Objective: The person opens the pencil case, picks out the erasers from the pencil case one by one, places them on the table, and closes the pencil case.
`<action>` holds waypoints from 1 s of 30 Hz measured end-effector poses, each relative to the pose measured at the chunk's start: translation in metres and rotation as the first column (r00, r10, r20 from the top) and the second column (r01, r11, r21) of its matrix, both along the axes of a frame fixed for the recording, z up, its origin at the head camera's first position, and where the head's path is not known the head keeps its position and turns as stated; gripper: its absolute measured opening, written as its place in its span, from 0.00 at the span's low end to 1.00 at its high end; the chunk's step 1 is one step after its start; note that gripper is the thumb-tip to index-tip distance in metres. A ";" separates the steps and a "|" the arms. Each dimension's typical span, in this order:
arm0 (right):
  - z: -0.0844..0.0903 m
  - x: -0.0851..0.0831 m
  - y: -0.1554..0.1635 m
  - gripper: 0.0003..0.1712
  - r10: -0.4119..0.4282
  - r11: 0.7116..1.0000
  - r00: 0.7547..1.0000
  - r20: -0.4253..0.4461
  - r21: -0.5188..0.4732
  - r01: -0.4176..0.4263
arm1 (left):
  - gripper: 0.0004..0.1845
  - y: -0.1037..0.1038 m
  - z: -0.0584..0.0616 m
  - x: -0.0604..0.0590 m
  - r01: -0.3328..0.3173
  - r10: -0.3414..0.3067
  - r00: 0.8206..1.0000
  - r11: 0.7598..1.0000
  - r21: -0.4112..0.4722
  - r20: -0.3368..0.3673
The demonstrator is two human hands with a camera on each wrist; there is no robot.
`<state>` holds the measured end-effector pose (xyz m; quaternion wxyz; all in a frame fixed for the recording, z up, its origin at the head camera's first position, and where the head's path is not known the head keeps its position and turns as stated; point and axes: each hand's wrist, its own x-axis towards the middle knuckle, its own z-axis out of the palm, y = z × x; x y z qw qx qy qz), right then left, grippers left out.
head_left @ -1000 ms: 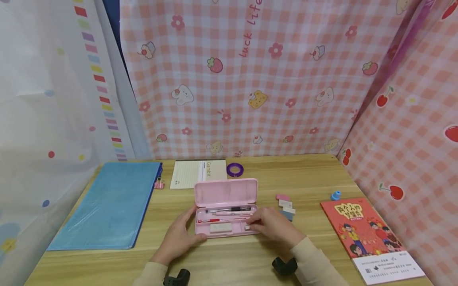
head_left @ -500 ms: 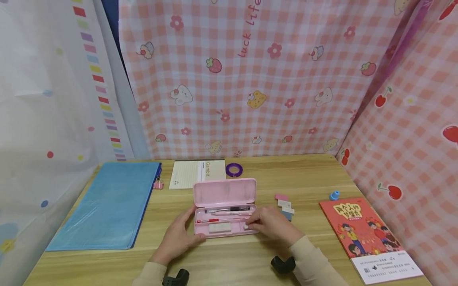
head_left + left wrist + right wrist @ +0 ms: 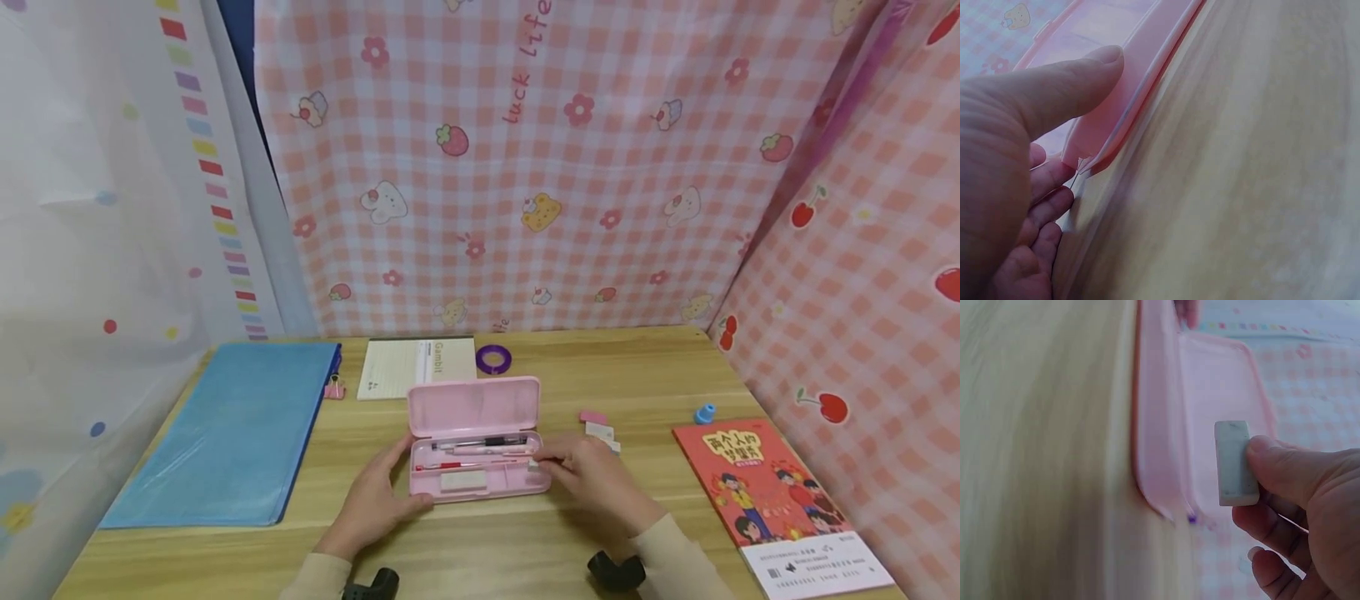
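Note:
A pink pencil case [image 3: 474,408] lies with its lid up on the wooden table. Its tray carries a black pen [image 3: 491,442], a red pen [image 3: 450,466] and a white eraser [image 3: 463,481]. My left hand [image 3: 377,500] grips the case's left end, thumb along the front wall and fingers round the corner, as the left wrist view shows. Above the right end of the tray, my right hand [image 3: 592,479] pinches a small grey-white eraser [image 3: 1235,464] between thumb and fingers. The right wrist view has that eraser in front of the pink lid.
Right of the case lie a pink eraser [image 3: 593,417] and a white one [image 3: 599,431]. Behind it are a notebook [image 3: 397,367] and purple tape [image 3: 493,359]. A blue folder [image 3: 225,433] lies left, beside a pink clip [image 3: 335,387]. A red book [image 3: 772,492] and blue cap [image 3: 705,413] are right.
My right hand has moved a little right, lifting the small eraser from the tray's right compartment. It now covers the blue piece on the table. My left hand stays at the case.

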<state>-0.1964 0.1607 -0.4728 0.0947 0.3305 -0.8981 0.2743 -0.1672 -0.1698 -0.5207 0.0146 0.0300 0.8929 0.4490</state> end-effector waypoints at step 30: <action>-0.011 0.009 0.077 0.05 -0.191 0.971 0.960 0.205 0.184 0.154 | 0.56 0.000 0.001 0.002 0.006 -0.006 1.000 1.000 0.006 -0.002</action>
